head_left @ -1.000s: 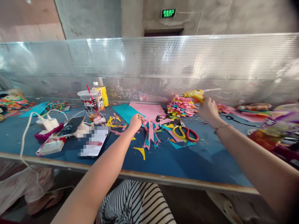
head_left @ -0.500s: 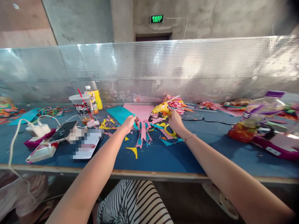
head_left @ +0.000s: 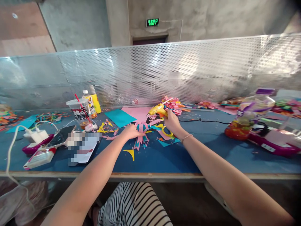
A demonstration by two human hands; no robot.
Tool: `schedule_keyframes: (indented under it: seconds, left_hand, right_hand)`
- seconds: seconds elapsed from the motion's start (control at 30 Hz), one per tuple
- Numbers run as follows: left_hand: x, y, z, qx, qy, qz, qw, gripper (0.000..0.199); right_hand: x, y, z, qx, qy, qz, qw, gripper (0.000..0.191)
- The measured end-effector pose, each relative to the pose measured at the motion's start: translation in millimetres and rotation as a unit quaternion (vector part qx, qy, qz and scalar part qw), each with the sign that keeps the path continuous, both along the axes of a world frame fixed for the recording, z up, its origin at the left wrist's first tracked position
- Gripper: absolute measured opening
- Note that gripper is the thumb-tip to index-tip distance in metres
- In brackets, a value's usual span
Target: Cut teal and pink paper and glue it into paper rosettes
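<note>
My right hand (head_left: 172, 122) is wrapped round the handle of a yellow glue gun (head_left: 157, 110), whose nozzle points left above the table. In front of it my left hand (head_left: 131, 131) has its fingers closed at a pink and teal paper ribbon (head_left: 140, 141), its cut tails hanging towards me; the fingertips are partly hidden. Yellow-handled scissors (head_left: 167, 131) lie just under my right hand, partly covered by scraps. Behind my left hand are a teal sheet (head_left: 119, 117) and a pink sheet (head_left: 133, 113), with small paper cuttings around.
A plastic cup with a red straw (head_left: 80, 110) and a bottle (head_left: 88, 102) stand back left. Phones, a white charger (head_left: 35, 137) and cables lie at left. A purple-capped jug (head_left: 244, 116) stands right. The glue gun's black cord (head_left: 202, 120) runs right. A perforated metal screen (head_left: 141, 75) borders the table.
My left hand has come down and nearer onto the pink and teal ribbon. My right hand still holds the glue gun in much the same place. The view has shifted slightly.
</note>
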State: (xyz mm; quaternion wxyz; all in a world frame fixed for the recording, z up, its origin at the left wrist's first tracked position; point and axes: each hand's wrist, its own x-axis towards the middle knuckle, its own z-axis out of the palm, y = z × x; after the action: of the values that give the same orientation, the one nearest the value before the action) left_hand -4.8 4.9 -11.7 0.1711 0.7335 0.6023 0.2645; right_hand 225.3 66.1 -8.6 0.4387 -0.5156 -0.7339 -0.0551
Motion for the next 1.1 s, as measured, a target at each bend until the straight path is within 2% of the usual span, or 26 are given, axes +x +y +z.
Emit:
schedule_keyframes:
  seconds: [0.1, 0.2, 0.27, 0.33, 0.4, 0.47, 0.53, 0.63, 0.77, 0.83, 0.93, 1.03, 1.1]
  left_hand:
    - [3, -1, 1.8, -0.008, 0.048, 0.01, 0.999, 0.039]
    - [3, -5, 9.5, -0.027, -0.049, -0.013, 0.998, 0.031]
    - [2, -9, 17.1, -0.058, -0.165, -0.05, 0.983, 0.03]
    - [1, -15, 24.1, -0.1, -0.271, -0.112, 0.951, 0.03]
    - [-1, -18, 28.0, -0.158, -0.297, -0.185, 0.923, 0.029]
    - [-1, -19, 27.0, -0.197, -0.256, -0.203, 0.924, 0.028]
    - [-1, -18, 22.1, -0.198, -0.187, -0.177, 0.946, 0.026]
    - [1, -12, 13.4, -0.155, -0.104, -0.137, 0.973, 0.025]
    - [-1, -6, 9.3, -0.081, -0.028, -0.124, 0.989, 0.024]
    - [-4, -4, 10.1, -0.055, 0.001, -0.096, 0.994, 0.029]
    - [-7, -2, 10.5, -0.034, 0.001, -0.049, 0.998, 0.031]
    - [-8, 2, 8.0, -0.004, -0.034, -0.01, 0.999, 0.023]
    - [-7, 5, 5.6, 0.036, -0.048, -0.007, 0.998, 0.016]
  right_hand:
    - [1, -1, 1.9, -0.004, 0.0, -0.002, 1.0, 0.041]
    - [3, -1, 2.7, 0.001, -0.002, 0.002, 1.0, 0.04]
    - [3, 0, 2.7, 0.007, -0.001, 0.007, 1.0, 0.039]
    - [4, 1, 2.6, 0.011, 0.006, 0.01, 1.0, 0.039]
    - [6, 2, 2.9, 0.009, 0.019, 0.01, 1.0, 0.038]
    - [7, 3, 3.3, 0.004, 0.029, 0.008, 1.0, 0.038]
    - [8, 3, 4.0, -0.001, 0.029, 0.002, 1.0, 0.038]
    - [8, 0, 5.7, -0.006, 0.008, -0.007, 1.0, 0.04]
    - [4, -10, 8.9, -0.011, -0.044, -0.015, 0.999, 0.045]
    - [3, -14, 10.3, -0.018, -0.064, -0.017, 0.998, 0.047]
    - [3, -18, 11.4, -0.028, -0.089, -0.018, 0.995, 0.05]
    - [3, -20, 11.6, -0.037, -0.106, -0.02, 0.993, 0.052]
    - [2, -21, 11.4, -0.037, -0.109, -0.018, 0.993, 0.053]
